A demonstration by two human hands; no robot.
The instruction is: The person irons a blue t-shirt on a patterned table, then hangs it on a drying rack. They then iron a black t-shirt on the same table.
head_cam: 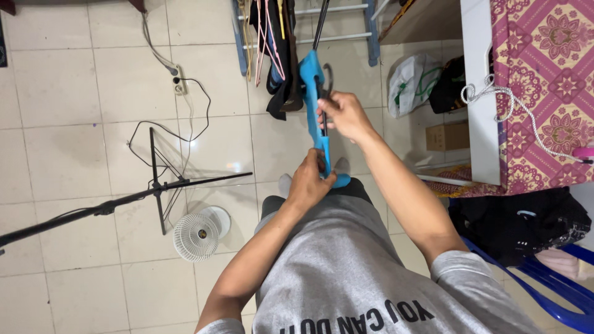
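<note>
A bright blue plastic clothes hanger [314, 93] is held upright in front of me. My right hand [344, 115] grips its upper part, near a dark hook. My left hand [311, 180] grips the lower end of the blue hanger, just above my grey shirt. A thin black rod [320, 25] runs up from the hanger toward the drying rack.
A drying rack [346, 38] with hangers and dark clothes stands ahead. A black tripod stand [158, 185], a small white fan [197, 235], and a power strip with cables [179, 83] lie on the tiled floor at left. A patterned covered surface [544, 80], bags and a blue chair [557, 291] sit at right.
</note>
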